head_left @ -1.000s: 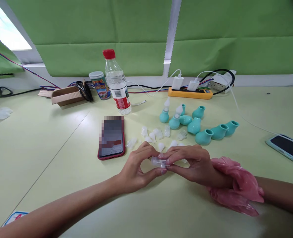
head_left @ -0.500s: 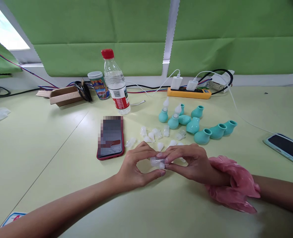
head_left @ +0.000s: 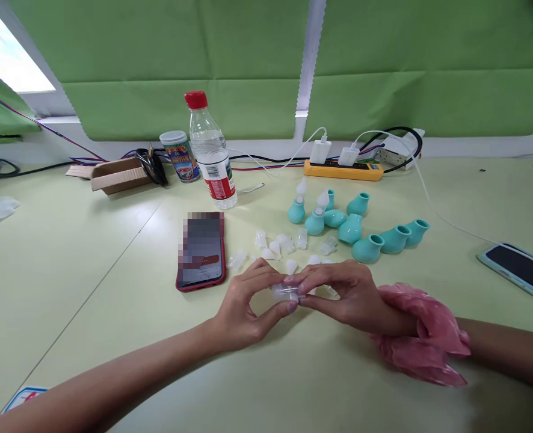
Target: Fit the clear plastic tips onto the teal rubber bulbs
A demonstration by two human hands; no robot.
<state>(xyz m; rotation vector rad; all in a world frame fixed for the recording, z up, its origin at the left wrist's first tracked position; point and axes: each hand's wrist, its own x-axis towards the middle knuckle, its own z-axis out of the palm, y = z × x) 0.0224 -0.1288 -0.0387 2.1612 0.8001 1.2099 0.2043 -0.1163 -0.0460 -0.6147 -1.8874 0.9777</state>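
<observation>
Between my two hands is a small clear plastic tube piece point(head_left: 285, 292), held level just above the table. My left hand point(head_left: 254, 307) pinches it with thumb and fingertips from the left. From the right, my right hand point(head_left: 338, 291) grips its other end, and the fingers hide part of it. Just beyond my hands lie several loose clear tube pieces point(head_left: 302, 238) and white cone-shaped tips point(head_left: 291, 266). Behind them are several turquoise rubber bulbs point(head_left: 368, 248). Two bulbs, such as the turquoise bulb point(head_left: 314, 222), stand upright with white tips fitted on top.
A phone in a red case point(head_left: 201, 258) lies left of the pieces. Behind it stand a water bottle point(head_left: 212, 156) and a printed can point(head_left: 181, 159). An orange power strip point(head_left: 343, 171) with white chargers sits at the back. A second phone point(head_left: 519, 270) lies far right on its cable.
My left thumb has shifted slightly left and up along the clear tube piece. Both hands keep hold of it in nearly the same place.
</observation>
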